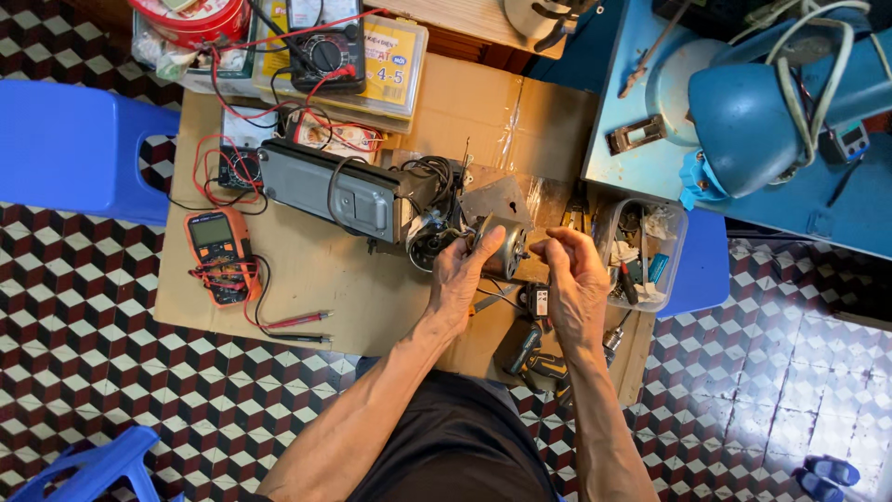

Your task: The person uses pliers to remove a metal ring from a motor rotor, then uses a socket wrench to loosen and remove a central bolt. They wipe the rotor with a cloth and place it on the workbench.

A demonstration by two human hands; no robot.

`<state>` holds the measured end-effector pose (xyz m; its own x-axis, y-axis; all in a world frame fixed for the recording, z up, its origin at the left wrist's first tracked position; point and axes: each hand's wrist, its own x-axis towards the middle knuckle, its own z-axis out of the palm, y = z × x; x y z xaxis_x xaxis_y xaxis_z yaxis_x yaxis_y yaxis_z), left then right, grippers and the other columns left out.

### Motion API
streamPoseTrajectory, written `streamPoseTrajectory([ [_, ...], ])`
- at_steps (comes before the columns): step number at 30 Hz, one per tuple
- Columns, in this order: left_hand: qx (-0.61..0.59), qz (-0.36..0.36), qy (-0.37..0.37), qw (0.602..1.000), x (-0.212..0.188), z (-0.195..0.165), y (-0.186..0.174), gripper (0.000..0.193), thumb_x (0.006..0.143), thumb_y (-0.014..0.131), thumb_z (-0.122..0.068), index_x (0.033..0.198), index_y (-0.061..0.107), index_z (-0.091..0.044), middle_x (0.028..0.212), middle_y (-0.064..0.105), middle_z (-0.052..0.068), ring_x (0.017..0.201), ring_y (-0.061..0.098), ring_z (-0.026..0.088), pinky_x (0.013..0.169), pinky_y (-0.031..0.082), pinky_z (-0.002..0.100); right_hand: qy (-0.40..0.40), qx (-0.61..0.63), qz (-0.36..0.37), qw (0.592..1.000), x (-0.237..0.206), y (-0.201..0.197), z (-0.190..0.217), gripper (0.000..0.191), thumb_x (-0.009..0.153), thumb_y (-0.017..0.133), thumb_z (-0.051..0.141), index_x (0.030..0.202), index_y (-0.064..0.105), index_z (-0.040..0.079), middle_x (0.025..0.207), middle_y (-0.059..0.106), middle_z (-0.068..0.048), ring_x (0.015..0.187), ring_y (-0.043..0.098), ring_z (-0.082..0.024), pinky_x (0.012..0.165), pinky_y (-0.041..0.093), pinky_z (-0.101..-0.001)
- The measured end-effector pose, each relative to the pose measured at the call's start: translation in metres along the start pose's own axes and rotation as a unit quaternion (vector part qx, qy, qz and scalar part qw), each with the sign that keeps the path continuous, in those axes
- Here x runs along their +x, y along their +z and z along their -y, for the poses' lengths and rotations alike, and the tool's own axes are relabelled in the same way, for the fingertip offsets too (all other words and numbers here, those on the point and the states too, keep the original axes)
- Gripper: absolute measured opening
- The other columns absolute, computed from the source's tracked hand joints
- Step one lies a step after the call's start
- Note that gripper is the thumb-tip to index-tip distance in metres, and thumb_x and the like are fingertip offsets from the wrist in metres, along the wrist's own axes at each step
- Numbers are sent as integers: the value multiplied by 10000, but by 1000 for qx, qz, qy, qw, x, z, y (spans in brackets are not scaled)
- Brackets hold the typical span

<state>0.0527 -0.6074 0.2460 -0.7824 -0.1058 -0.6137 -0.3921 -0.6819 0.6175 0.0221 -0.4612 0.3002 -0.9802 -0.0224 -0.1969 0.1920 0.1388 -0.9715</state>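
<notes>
Left hand point(457, 279) grips motor point(502, 247) steady, fingers wrapped; right hand point(574, 279) pinches at its right end, near tray point(675, 270); next wants fine fingertip control

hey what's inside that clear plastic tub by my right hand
The clear plastic tub beside the right hand holds a jumble of small parts, including red and blue pieces. Whatever lies at the bottom is covered by the pile.

Your left hand point(457, 279) grips a small motor point(503, 246), dull brushed metal, faintly shiny. Beneath it, matt brown cardboard point(316, 270), creased. That grey housing point(330, 191) looks like smooth, satin plastic. Beside you, a clear glossy plastic tub point(674, 244).
</notes>
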Motion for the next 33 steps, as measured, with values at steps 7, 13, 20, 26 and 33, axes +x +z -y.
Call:
streamPoseTrajectory([
  [7,11,-3,12,1000,3,0,-1,488,803,834,-460,1058,712,-62,950,730,5,845,642,84,786,525,239,173,-147,15,974,3,4,-10,326,990,686,286,1001,710,-39,851,697,-71,770,598,-146,691,480,-297],
  [13,4,-3,8,1000,5,-2,-2,483,784,837,-471,1042,707,-84,936,725,-2,839,638,83,783,525,249,27,-112,64,991,4,0,-10,291,956,668,247,1139,664,20,999,706,-29,894,665,-110,801,556,-259],
  [20,20,-13,-2,1000,2,-2,-3,484,784,837,-487,1016,706,-84,906,713,4,815,634,89,759,531,252,161,-165,40,972,6,-1,-13,297,994,665,288,1103,707,15,944,709,-95,826,630,-153,736,526,-298],
  [26,-8,-15,-3,1000,6,0,-4,445,781,848,-452,997,707,-90,894,711,-6,788,630,79,739,523,250,105,-102,41,988,6,1,-15,244,959,669,223,1108,670,30,986,698,-27,879,649,-100,786,534,-240],
  [33,15,-18,8,1000,4,4,-6,447,795,848,-449,989,712,-70,893,717,6,788,634,79,750,523,245,80,-131,64,986,2,2,-15,316,943,673,255,1147,675,14,1002,710,-53,887,641,-109,798,532,-253],
])
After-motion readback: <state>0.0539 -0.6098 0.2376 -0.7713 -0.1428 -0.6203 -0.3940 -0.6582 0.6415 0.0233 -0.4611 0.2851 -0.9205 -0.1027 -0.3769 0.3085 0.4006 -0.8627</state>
